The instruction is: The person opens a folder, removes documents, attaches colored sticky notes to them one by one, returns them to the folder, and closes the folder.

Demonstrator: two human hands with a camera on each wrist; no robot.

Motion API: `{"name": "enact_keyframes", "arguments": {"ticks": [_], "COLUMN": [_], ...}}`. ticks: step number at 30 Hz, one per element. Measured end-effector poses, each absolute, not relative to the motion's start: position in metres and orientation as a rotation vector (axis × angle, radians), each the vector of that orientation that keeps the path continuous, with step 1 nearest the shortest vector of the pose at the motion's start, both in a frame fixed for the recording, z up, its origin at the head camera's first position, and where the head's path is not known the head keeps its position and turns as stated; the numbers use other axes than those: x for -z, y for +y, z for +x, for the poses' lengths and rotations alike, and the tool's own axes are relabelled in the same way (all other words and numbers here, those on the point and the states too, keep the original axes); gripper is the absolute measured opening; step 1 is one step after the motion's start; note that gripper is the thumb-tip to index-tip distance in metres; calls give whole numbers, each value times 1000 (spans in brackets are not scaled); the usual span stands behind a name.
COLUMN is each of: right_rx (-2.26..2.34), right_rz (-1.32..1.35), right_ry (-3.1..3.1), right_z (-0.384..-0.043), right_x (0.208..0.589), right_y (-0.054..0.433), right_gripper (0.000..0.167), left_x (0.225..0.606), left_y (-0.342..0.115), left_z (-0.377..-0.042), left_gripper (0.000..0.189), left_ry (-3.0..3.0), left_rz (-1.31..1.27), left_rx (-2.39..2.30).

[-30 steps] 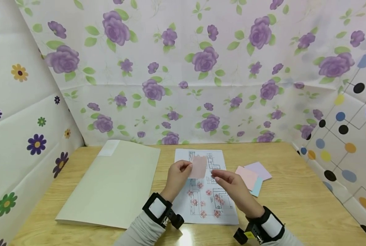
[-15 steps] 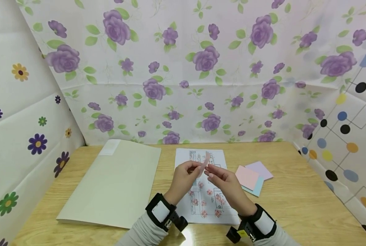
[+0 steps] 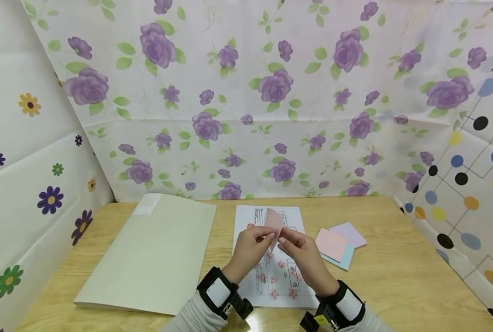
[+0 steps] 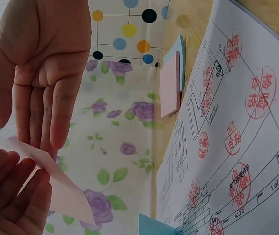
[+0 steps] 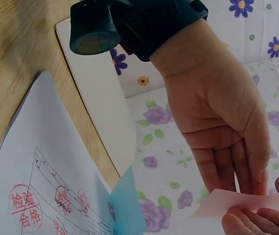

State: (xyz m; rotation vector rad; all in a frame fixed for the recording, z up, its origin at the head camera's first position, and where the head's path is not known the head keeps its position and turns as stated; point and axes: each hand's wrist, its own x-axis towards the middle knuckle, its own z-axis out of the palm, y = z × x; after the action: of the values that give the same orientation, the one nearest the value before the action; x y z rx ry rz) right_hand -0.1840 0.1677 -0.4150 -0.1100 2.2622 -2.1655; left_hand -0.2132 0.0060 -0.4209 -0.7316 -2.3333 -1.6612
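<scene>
Both hands meet over a stack of printed sheets point(image 3: 288, 297). The left hand point(image 3: 248, 249) pinches a pink sticky note point(image 3: 273, 217) between thumb and fingers. From the other side the right hand point(image 3: 304, 253) pinches the same note, its fingertips right beside the left ones. The note is bent and stands upright above the sheets. In the left wrist view the pink note point(image 4: 63, 191) slants down past the fingers. In the right wrist view its pink edge point(image 5: 222, 200) shows between the fingertips. Line drawings and round red stamps cover the top sheet.
Pink point(image 3: 331, 244), purple point(image 3: 350, 234) and light blue point(image 3: 343, 263) sticky pads lie overlapped to the right. A large cream folder point(image 3: 151, 253) lies on the left of the wooden table point(image 3: 404, 276). A blue note point(image 5: 131, 205) sticks up at the sheets' far edge.
The right hand has come in leftward and taken hold of the pink note. The note has been turned and is now bent between both hands. The left hand has shifted slightly right.
</scene>
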Motion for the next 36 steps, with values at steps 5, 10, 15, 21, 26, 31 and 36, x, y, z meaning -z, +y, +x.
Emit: {"name": "enact_keyframes", "arguments": {"ticks": [5, 10, 15, 21, 26, 31, 36], "right_rx": [2247, 2324, 2354, 2352, 2339, 2335, 2278], "right_rz": [-16, 61, 135, 180, 173, 126, 89], "right_ry": [2376, 2394, 2358, 2345, 2356, 2364, 2436], "right_z": [-188, -193, -197, -198, -197, -197, -204], "right_x": [423, 430, 429, 428, 426, 424, 426], "right_y": [165, 168, 172, 177, 177, 178, 183], "right_gripper": [30, 26, 25, 25, 24, 25, 29], "left_x": [423, 425, 424, 418, 415, 414, 413], "left_y": [8, 7, -1, -7, -7, -5, -2], "left_z": [-211, -213, -218, -224, -225, -226, -232], "left_gripper": [24, 23, 15, 12, 11, 7, 9], "left_ry": [-2348, -2312, -2186, -2132, -2136, -2145, -2238], "left_rz": [-809, -824, -734, -640, -620, -611, -563], "left_rx": [1562, 1526, 1467, 1448, 1461, 1469, 1468]}}
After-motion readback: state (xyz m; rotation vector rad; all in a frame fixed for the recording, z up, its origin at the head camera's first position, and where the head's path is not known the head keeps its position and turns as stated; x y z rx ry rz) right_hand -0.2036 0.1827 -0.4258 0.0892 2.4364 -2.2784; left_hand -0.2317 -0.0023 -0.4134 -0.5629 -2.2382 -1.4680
